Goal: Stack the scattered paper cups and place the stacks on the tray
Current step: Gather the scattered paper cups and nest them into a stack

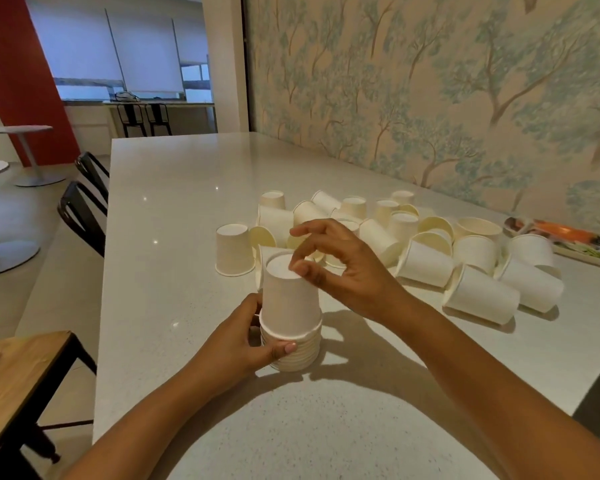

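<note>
Your left hand [238, 336] grips the lower rims of the cup stack [290, 313], thumb curled across the near side; the stack stands upside down on the white table [174, 209], near centre. Your right hand [340, 268] hangs over the stack's top, fingers loosely curled and holding nothing, one fingertip touching the uppermost cup's base. Beyond, the scattered cups [426, 247] lie in a heap, some inverted, some on their sides. At far right, the tray [568, 242] sits against the wall, carrying no stacks.
</note>
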`<state>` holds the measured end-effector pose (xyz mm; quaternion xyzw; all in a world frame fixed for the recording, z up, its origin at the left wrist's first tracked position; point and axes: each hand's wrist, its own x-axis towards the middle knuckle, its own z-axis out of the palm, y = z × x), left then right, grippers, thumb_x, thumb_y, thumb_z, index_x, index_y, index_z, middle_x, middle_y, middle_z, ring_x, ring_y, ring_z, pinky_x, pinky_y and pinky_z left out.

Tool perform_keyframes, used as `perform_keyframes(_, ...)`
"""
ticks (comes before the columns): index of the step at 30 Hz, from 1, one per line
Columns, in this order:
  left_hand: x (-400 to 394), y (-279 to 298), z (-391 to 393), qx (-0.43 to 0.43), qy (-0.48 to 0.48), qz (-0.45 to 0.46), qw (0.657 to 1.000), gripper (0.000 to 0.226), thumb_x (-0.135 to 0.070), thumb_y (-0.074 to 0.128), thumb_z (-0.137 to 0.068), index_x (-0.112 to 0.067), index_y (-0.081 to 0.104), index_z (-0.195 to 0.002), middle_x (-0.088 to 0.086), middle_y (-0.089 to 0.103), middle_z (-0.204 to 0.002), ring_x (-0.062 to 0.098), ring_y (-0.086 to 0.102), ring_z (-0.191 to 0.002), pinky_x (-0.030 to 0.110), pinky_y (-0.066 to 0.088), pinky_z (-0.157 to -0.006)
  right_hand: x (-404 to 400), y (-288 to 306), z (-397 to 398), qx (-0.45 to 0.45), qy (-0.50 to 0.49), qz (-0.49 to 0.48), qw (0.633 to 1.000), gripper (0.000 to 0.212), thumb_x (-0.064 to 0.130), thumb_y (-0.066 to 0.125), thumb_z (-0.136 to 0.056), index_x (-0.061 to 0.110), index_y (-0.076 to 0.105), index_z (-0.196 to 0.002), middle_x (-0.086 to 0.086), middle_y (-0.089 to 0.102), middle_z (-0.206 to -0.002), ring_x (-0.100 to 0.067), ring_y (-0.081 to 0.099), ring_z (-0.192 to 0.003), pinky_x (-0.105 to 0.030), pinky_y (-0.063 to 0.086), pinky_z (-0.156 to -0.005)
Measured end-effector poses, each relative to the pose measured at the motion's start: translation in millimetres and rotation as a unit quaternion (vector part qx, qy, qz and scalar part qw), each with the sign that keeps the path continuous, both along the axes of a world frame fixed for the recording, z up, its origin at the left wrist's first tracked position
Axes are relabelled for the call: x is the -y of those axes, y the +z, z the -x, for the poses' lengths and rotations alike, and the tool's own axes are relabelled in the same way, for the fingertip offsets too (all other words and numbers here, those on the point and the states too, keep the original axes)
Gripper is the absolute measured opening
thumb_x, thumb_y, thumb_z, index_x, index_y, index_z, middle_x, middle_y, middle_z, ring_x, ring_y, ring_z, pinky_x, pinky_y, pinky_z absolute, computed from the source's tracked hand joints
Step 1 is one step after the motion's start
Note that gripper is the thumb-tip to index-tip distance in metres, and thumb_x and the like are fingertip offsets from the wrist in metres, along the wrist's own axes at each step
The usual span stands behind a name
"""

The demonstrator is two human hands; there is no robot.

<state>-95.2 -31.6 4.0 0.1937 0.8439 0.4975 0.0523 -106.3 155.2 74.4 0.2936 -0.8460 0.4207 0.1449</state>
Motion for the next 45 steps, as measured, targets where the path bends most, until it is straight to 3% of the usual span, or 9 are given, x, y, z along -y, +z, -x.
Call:
perform_keyframes(4, 1, -2, 1, 0.002, 0.003, 0.014, 1.000, 0.065, -0.066, 0.061, -0.052, -0.058, 0.024, -0.105, -0.041, 0.037, -0.109, -0.011, 0.047, -0.095, 0.002, 0.043, -0.068, -3, 4, 17, -0.013, 0.002, 0.096, 0.995, 0.043, 0.062, 0.029, -0.079, 0.033, 0.060, -0.084, -0.001, 0.056, -0.111, -0.005, 0.050, -0.107, -0.016, 0.040, -0.090)
perform_keyframes(8, 2, 0, 1, -0.006, 0.027, 0.021, 0.999, 0.061, -0.066, 0.061, -0.051, -0.058, 0.027, -0.101, -0.041, 0.038, -0.105, -0.013, 0.049, -0.091, -0.001, 0.042, -0.061, -5, -4, 56, 0.008, -0.100, 0.005, 0.995, 0.021, 0.042, 0.051, -0.089, 0.026, 0.058, -0.100, 0.009, 0.054, -0.104, -0.007, 0.053, -0.098, -0.018, 0.039, -0.074)
perform_keyframes(13, 7, 1, 4, -0.026, 0.114, 0.011, 0.993, 0.083, -0.065, 0.060, -0.048, -0.034, 0.034, -0.121, -0.019, 0.046, -0.118, 0.007, 0.048, -0.102, 0.020, 0.044, -0.083, 6, -40, 76, 0.005, -0.074, -0.120, 0.990, 0.057, 0.036, 0.069, -0.079, 0.026, 0.044, -0.129, 0.001, 0.046, -0.136, -0.017, 0.039, -0.126, -0.036, 0.035, -0.103)
perform_keyframes(17, 11, 2, 9, -0.037, 0.176, -0.005, 0.984, 0.080, -0.043, 0.071, -0.064, -0.018, 0.033, -0.129, 0.002, 0.048, -0.131, 0.012, 0.047, -0.101, 0.028, 0.045, -0.086, 9, -64, 77, -0.016, -0.097, -0.160, 0.982, 0.069, 0.042, 0.070, -0.076, 0.041, 0.031, -0.133, 0.010, 0.039, -0.142, -0.015, 0.039, -0.126, -0.039, 0.039, -0.101)
perform_keyframes(22, 11, 2, 10, -0.019, 0.178, 0.002, 0.984, 0.093, -0.050, 0.066, -0.056, -0.020, 0.028, -0.135, 0.003, 0.043, -0.140, 0.022, 0.049, -0.116, 0.036, 0.045, -0.093, 1, -60, 79, 0.041, -0.081, -0.091, 0.992, 0.064, 0.035, 0.073, -0.074, 0.033, 0.036, -0.126, 0.007, 0.048, -0.131, -0.017, 0.053, -0.111, -0.036, 0.052, -0.088)
perform_keyframes(27, 11, 5, 9, -0.021, 0.172, 0.004, 0.985, 0.095, -0.055, 0.060, -0.050, -0.019, 0.032, -0.133, 0.003, 0.044, -0.138, 0.016, 0.049, -0.107, 0.034, 0.045, -0.092, -10, -26, 82, 0.076, -0.117, 0.106, 0.984, 0.043, 0.041, 0.066, -0.079, 0.027, 0.040, -0.111, 0.010, 0.052, -0.104, -0.003, 0.056, -0.083, -0.008, 0.044, -0.053)
perform_keyframes(34, 9, 3, 8, -0.015, 0.163, 0.033, 0.986, 0.097, -0.064, 0.054, -0.049, -0.024, 0.031, -0.134, 0.001, 0.042, -0.141, 0.022, 0.050, -0.117, 0.040, 0.045, -0.096, -16, 10, 59, 0.017, -0.055, 0.296, 0.953, 0.011, 0.042, 0.054, -0.086, 0.038, 0.055, -0.095, 0.015, 0.059, -0.094, -0.002, 0.055, -0.085, -0.013, 0.045, -0.062)
perform_keyframes(41, 4, 0, 2, -0.038, 0.115, 0.085, 0.989, 0.091, -0.071, 0.053, -0.053, -0.033, 0.031, -0.133, -0.006, 0.046, -0.138, 0.011, 0.050, -0.112, 0.045, 0.042, -0.102, 0, 13, 31, -0.147, -0.013, 0.105, 0.984, 0.016, 0.046, 0.057, -0.078, 0.034, 0.058, -0.088, 0.011, 0.060, -0.100, -0.009, 0.054, -0.094, -0.021, 0.043, -0.075)
perform_keyframes(45, 3, 1, 3, -0.020, 0.118, 0.028, 0.992, 0.084, -0.073, 0.058, -0.052, -0.042, 0.026, -0.124, -0.010, 0.042, -0.138, 0.009, 0.045, -0.112, 0.042, 0.041, -0.102, 12, -4, 30, -0.090, 0.029, -0.001, 0.996, 0.022, 0.040, 0.061, -0.082, 0.022, 0.068, -0.091, 0.015, 0.052, -0.105, 0.000, 0.046, -0.103, -0.022, 0.040, -0.086)
